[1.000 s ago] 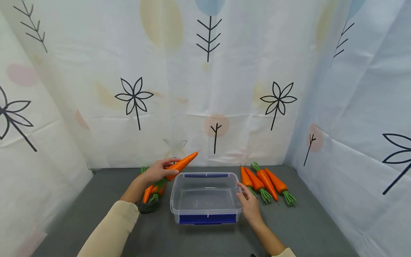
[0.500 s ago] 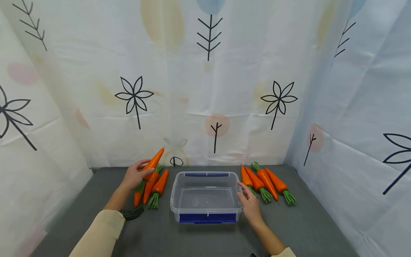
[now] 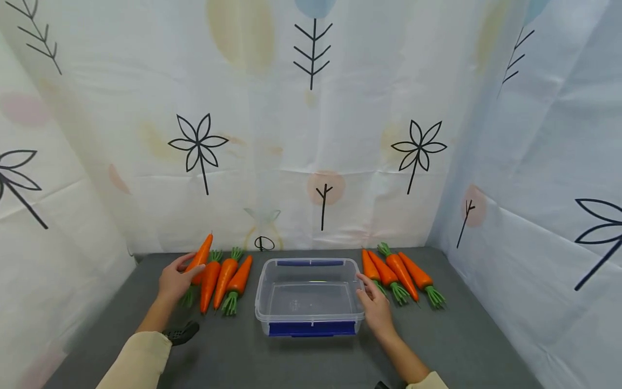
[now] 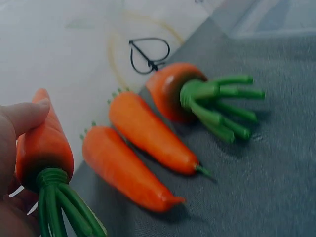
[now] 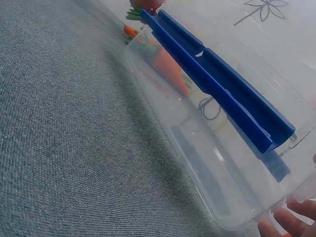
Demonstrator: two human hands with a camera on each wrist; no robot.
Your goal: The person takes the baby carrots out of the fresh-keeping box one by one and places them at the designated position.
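My left hand [image 3: 176,280] grips an orange carrot [image 3: 200,259] with a green top, its tip pointing up and back, at the left end of a row of three carrots [image 3: 225,275] lying on the grey surface. In the left wrist view my thumb [image 4: 22,116] lies on the held carrot [image 4: 43,145], with the three others [image 4: 148,131] beside it. A clear plastic box [image 3: 311,319] with blue latches stands empty in the middle. My right hand [image 3: 375,307] rests against its right side; its fingertips [image 5: 291,219] show at the box wall [image 5: 197,133].
Three more carrots [image 3: 396,273] lie right of the box. Printed fabric walls [image 3: 311,135] close in the back and both sides. The grey tabletop [image 3: 461,335] stretches toward me in front of the box.
My left hand carried the carrot from over the box's back left corner leftward and down to the far side of the carrot row. The right hand and box stayed put.
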